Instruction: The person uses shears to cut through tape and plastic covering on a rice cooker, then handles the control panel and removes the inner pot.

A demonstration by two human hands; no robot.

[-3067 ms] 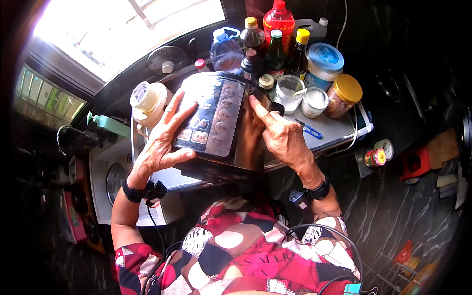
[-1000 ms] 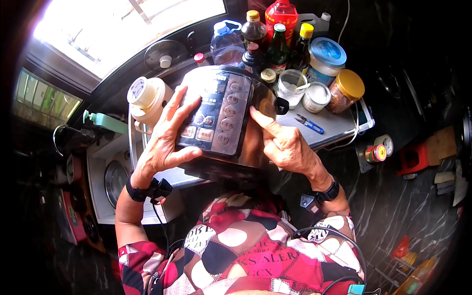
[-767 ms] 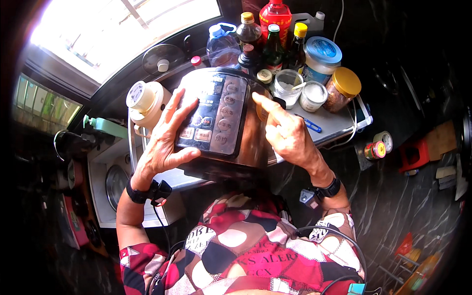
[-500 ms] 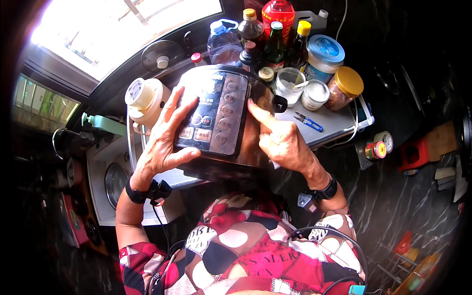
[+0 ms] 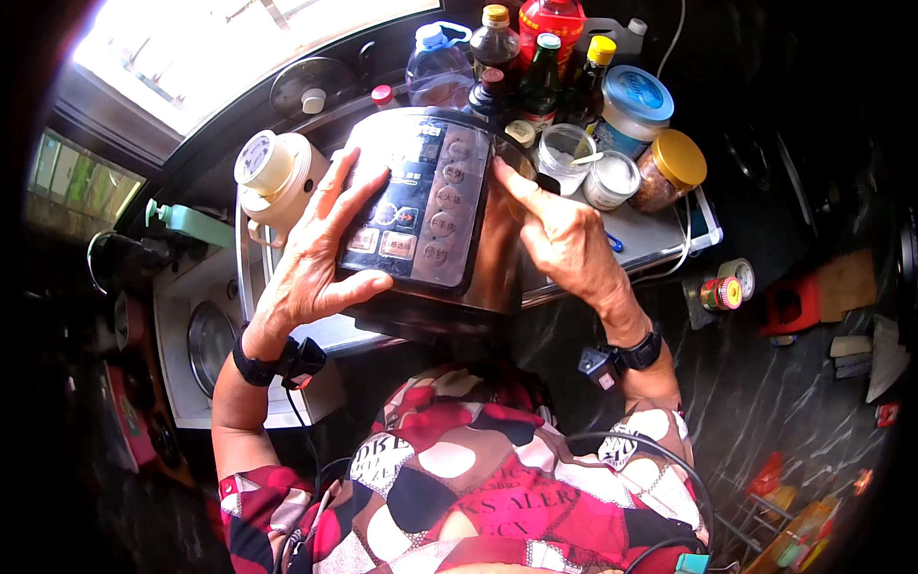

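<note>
A dark electric cooker point(image 5: 502, 253) with a glossy control panel point(image 5: 446, 215) stands in front of me on the counter, its panel facing me and tilted upward. My left hand point(image 5: 330, 244) lies over the panel's left side, fingers spread and thumb pointing right across the lower part. My right hand point(image 5: 564, 230) is at the panel's right edge; its index finger is stretched out with the tip by the upper edge, while the other fingers curl under. Nothing shows in either hand. Behind the right hand, blue-handled snips point(image 5: 614, 242) are mostly hidden.
Left of the cooker stand a cream thermos jug point(image 5: 277, 182) and a green pump bottle point(image 5: 191, 225). Behind it crowd several sauce bottles point(image 5: 542, 81), a white jar point(image 5: 612, 182) and a yellow-lidded jar point(image 5: 674, 163). A white washing machine point(image 5: 177, 297) sits lower left.
My right index fingertip has slid a little farther up the panel's right edge. The right hand now covers most of the snips. My left hand keeps its place on the panel.
</note>
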